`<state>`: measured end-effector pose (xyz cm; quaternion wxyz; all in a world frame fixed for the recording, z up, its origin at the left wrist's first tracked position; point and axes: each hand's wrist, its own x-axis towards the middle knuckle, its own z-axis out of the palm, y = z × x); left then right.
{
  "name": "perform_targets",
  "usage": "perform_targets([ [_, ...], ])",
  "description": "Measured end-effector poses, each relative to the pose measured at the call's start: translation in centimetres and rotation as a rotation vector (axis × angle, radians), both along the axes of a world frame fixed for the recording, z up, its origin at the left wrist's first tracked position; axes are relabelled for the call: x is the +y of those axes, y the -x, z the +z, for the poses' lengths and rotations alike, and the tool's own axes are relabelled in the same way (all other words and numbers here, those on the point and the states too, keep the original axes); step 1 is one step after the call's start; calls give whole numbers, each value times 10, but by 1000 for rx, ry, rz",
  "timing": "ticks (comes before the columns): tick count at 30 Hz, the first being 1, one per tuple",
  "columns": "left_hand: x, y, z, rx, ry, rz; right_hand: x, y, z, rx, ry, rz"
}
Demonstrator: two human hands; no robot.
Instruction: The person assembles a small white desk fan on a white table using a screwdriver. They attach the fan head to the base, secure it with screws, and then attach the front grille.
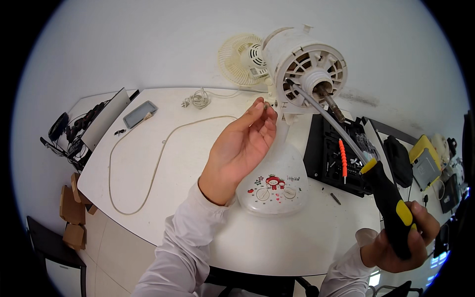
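Note:
A white electric fan [284, 47] stands on the table with its grille and blades off. Its slotted motor housing faces me, and a brownish metal shaft [335, 106] sticks out of the threaded collar. My right hand [403, 242] is wrapped round the black and yellow handle of a screwdriver [392, 213]. The long blade slants up to the left, its tip at the housing's left slots. Beside the fan's neck, my left hand [237, 148] is raised palm up, thumb and fingertips pinched round something tiny that I cannot make out. Below it is the fan's printed base [272, 198].
A black tool case [321, 158] lies at right, with an orange flexible shaft [343, 158] on it. The fan's cord [163, 143] loops across the white table [128, 168]. A grey tray [140, 115] lies at left; a small cream fan [235, 59] stands behind.

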<state>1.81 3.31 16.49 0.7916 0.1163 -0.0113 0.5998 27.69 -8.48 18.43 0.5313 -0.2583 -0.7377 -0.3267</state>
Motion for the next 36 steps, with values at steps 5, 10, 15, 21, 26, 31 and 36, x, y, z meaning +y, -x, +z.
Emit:
perform_targets([
  [5, 4, 2, -2, -54, 106, 36, -3, 1, 4, -18, 3, -13],
  [10, 6, -2, -5, -83, 203, 60, -4, 0, 6, -36, 16, -24],
  [15, 12, 1, -15, 70, 21, 101, -7, -2, 3, -34, 31, -1],
  [21, 13, -9, -9, 907, -333, 687, -18, 6, 0, -183, 3, -175],
  [26, 19, -21, -12, 1236, -468, 823, -9, 37, 5, -164, -201, -111],
  [31, 21, -21, -13, 1325, -581, 939, -11, 30, -1, -200, -195, -147],
  [36, 19, -19, -14, 1539, -537, 1011, -9, 31, 0, -206, -209, -254],
])
